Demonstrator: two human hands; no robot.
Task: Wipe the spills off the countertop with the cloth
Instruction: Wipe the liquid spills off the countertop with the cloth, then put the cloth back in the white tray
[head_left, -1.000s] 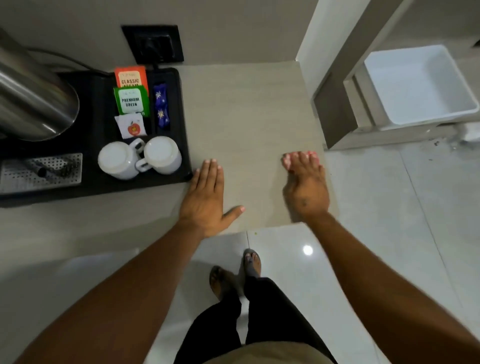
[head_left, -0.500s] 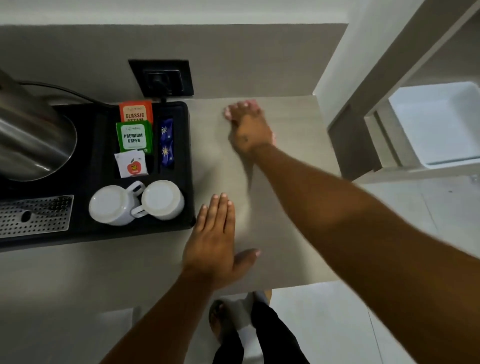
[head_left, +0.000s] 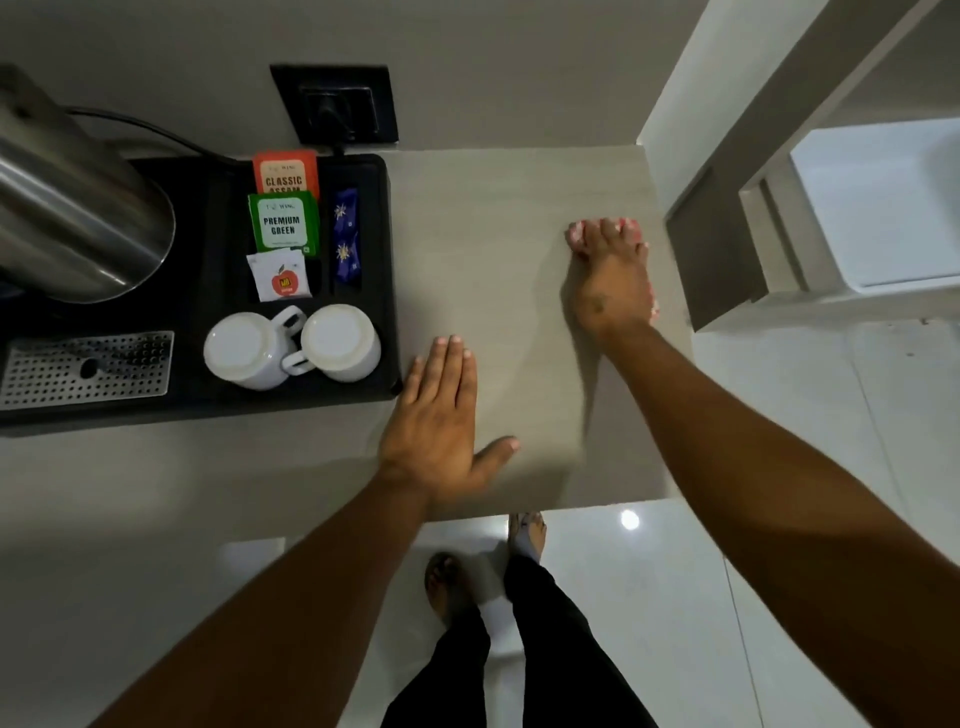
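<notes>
My right hand (head_left: 613, 283) lies flat on the beige countertop (head_left: 488, 249) near its right edge, pressing down a pink and white cloth (head_left: 653, 306). Only slivers of the cloth show past the fingertips and along the hand's right side. My left hand (head_left: 441, 421) rests palm down with fingers spread near the counter's front edge, beside the black tray, holding nothing. I cannot make out any spills on the surface.
A black tray (head_left: 387, 260) at the left holds two upturned white cups (head_left: 291, 351), tea sachets (head_left: 283, 223) and a steel kettle (head_left: 78, 213). A wall socket (head_left: 337, 104) is behind it. A white bin (head_left: 883, 202) sits on a shelf right of the counter.
My right hand with the cloth went from the front right of the counter to the back middle, then came back toward the right edge. The left hand stayed put.
</notes>
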